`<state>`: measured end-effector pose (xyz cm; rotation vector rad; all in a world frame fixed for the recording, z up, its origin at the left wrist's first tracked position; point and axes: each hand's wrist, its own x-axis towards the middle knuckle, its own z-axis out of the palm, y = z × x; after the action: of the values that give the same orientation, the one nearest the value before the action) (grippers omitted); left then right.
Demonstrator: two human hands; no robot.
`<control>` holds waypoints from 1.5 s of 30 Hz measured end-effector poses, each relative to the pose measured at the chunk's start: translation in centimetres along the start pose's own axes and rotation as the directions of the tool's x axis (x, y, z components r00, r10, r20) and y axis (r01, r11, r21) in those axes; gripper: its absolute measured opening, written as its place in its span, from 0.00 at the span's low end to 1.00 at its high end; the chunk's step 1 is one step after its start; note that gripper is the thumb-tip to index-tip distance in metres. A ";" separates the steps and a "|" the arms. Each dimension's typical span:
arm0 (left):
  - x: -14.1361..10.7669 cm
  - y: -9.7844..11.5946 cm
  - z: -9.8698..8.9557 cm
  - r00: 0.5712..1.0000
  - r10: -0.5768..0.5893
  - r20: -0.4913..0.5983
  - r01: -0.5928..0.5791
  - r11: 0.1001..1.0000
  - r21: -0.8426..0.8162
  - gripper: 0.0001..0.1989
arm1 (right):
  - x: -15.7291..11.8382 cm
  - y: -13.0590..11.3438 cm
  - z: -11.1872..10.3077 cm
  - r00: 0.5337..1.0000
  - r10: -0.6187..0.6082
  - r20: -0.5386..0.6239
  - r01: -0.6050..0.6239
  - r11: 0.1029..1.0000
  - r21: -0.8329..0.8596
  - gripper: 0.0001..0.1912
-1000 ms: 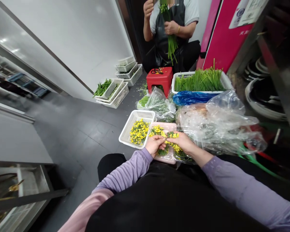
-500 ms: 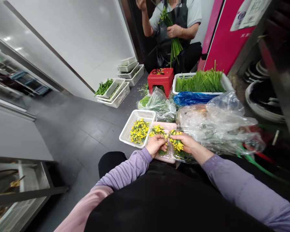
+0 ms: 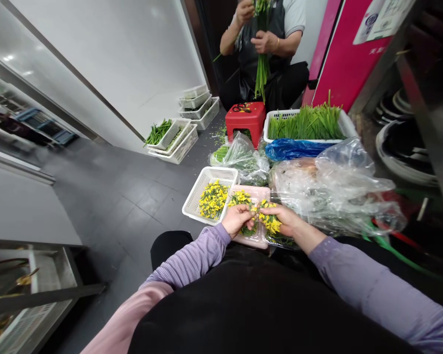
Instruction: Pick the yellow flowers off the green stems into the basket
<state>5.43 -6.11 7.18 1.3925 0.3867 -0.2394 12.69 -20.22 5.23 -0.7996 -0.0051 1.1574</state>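
Head view: my right hand (image 3: 286, 220) grasps a small bunch of yellow-blossomed green sprigs (image 3: 271, 224), thumb and forefinger pointing towards my other hand. My left hand (image 3: 236, 221) has its fingertips drawn together just beside the bunch; I cannot tell whether a sprig is pinched between them. Both hands are above a pale pink, shallow rectangular tray (image 3: 259, 190), where a loose heap of yellow flowers (image 3: 239, 197) lies. Just left of it, a white perforated plastic basket (image 3: 192, 205) contains a pile of yellow-flowered tips (image 3: 213, 199). Crumpled clear plastic bags (image 3: 328, 189) lie to the right. Farther off, black-handled scissors (image 3: 239, 107) rest on a red plastic stool (image 3: 244, 123), and behind it a co-worker's hand (image 3: 266, 43) grips long green stalks (image 3: 262, 76).
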 end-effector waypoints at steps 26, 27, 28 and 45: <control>-0.3 -1.5 1.9 0.988 0.035 -0.153 -0.074 0.964 -0.254 0.21 | 0.1 1.3 0.3 0.996 -0.054 -0.076 0.042 0.987 -0.155 0.15; -0.1 -1.4 1.6 0.985 0.057 -0.162 -0.093 0.970 -0.223 0.21 | 0.1 1.2 0.3 0.994 -0.081 -0.071 0.067 0.981 -0.183 0.15; 0.1 -1.2 1.2 0.981 0.082 -0.177 -0.114 0.976 -0.184 0.21 | 0.1 1.1 0.2 0.991 -0.113 -0.064 0.096 0.970 -0.224 0.14; 1.1 2.4 -1.8 0.974 -0.098 0.203 0.019 0.934 0.358 0.13 | -0.7 -1.4 -1.0 0.983 -0.181 0.036 0.156 0.711 -0.686 0.14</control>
<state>7.09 -3.84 8.66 1.6900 0.2078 -0.5275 13.92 -21.52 5.57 -1.4505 -0.5047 0.9559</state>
